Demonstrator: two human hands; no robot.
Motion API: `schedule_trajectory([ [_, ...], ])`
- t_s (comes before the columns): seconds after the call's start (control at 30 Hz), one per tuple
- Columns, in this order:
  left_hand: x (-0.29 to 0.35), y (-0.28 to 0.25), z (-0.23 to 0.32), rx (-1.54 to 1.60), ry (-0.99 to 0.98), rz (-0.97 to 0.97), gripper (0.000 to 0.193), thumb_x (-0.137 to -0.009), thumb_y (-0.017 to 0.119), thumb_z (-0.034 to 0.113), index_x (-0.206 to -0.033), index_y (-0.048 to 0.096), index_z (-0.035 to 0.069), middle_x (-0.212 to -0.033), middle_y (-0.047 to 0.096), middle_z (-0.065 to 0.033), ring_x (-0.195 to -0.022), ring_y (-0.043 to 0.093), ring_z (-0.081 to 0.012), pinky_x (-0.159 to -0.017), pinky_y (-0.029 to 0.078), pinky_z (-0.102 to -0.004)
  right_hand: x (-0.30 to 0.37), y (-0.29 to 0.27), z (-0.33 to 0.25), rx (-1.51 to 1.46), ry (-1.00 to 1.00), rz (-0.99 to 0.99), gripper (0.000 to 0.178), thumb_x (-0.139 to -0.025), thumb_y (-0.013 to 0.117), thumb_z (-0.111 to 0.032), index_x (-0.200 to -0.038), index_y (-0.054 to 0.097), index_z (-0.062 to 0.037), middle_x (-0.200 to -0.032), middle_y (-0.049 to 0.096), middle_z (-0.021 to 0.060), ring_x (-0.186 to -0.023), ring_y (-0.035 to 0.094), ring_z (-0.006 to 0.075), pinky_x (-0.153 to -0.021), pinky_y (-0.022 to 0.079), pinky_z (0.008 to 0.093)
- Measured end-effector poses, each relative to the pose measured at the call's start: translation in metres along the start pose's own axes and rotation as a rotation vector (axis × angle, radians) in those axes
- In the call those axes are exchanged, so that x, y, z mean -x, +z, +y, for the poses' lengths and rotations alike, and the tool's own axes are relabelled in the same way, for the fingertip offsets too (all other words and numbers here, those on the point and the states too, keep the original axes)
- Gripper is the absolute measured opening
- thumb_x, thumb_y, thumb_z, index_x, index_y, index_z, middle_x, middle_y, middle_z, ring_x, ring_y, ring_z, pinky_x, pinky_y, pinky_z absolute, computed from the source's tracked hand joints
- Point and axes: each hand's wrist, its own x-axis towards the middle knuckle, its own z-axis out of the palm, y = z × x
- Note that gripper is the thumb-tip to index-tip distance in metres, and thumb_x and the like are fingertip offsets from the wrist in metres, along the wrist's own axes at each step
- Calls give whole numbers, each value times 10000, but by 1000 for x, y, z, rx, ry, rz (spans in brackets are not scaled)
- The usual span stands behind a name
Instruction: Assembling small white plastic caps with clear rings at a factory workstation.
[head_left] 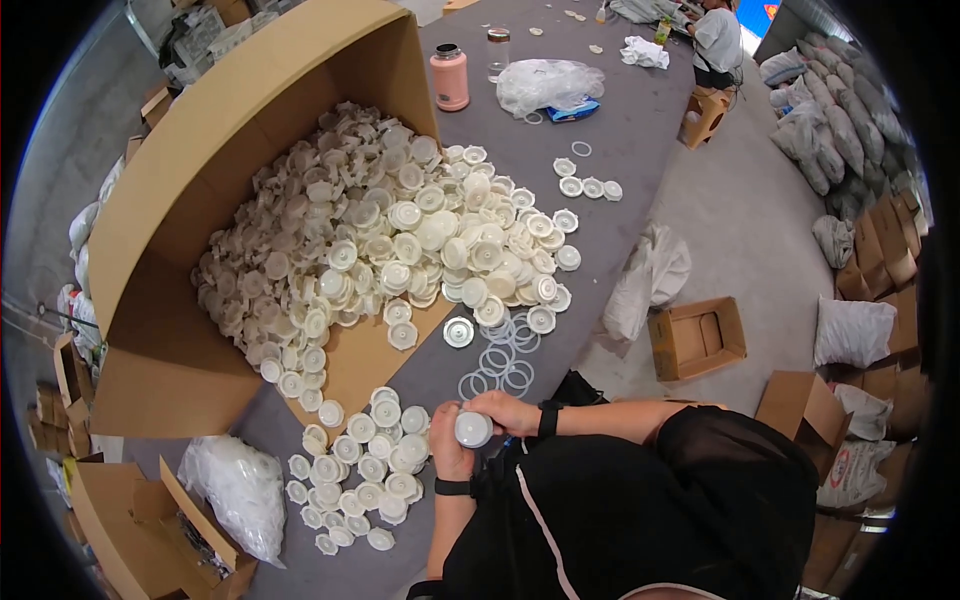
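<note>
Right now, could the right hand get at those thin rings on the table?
Probably yes: the rings lie just beyond the right hand with nothing visible between, though it seems busy with a white piece.

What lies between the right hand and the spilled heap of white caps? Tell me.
A loose cluster of clear rings lies between the right hand and the heap of white caps, as the head view shows.

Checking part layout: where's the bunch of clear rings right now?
Head view, just right of centre: the bunch of clear rings lies on the grey table, between the right hand and the heap of white caps.
</note>
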Motion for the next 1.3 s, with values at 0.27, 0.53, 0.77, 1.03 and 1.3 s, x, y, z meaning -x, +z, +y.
schedule_trajectory([
  [0.27,-21,-30,-15,-838,149,-16,98,-742,548,94,-786,542,7,-731,539,-56,-662,529,-159,-621,421,-268,-6,-38,14,267,238,52,337,-808,497,-356,-613,524,-83,-459,432,-8,-354,368,60,-333,257,192],
  [0.53,-44,-27,21,-1130,596,236,136,-692,552,51,-812,519,-7,-828,523,-141,-792,502,-298,-731,393,-364,-24,-29,-4,170,155,18,321,-836,478,-296,-964,511,-4,-805,542,65,-626,532,99,-531,426,201],
  [0.77,-102,-8,-6,-1541,727,-95,346,-658,583,85,-984,502,5,-1079,481,-190,-980,464,-348,-839,366,-391,-40,-50,10,208,355,51,410,-818,460,-290,-1114,447,-8,-1024,510,106,-769,571,173,-596,454,244],
  [1.03,-167,10,-20,-1656,690,-285,415,-666,589,114,-1058,473,45,-1062,493,-168,-991,446,-354,-849,344,-438,-28,-97,3,61,269,248,295,-809,486,-285,-970,535,-43,-856,556,63,-655,571,127,-542,446,205],
  [1.3,-154,-29,13,-762,-160,-29,295,-811,521,290,-886,552,6,-682,583,-70,-618,571,-168,-475,452,-247,-53,-106,-6,59,254,225,254,-850,446,-253,-972,521,-43,-843,579,49,-664,569,103,-587,456,213],
])
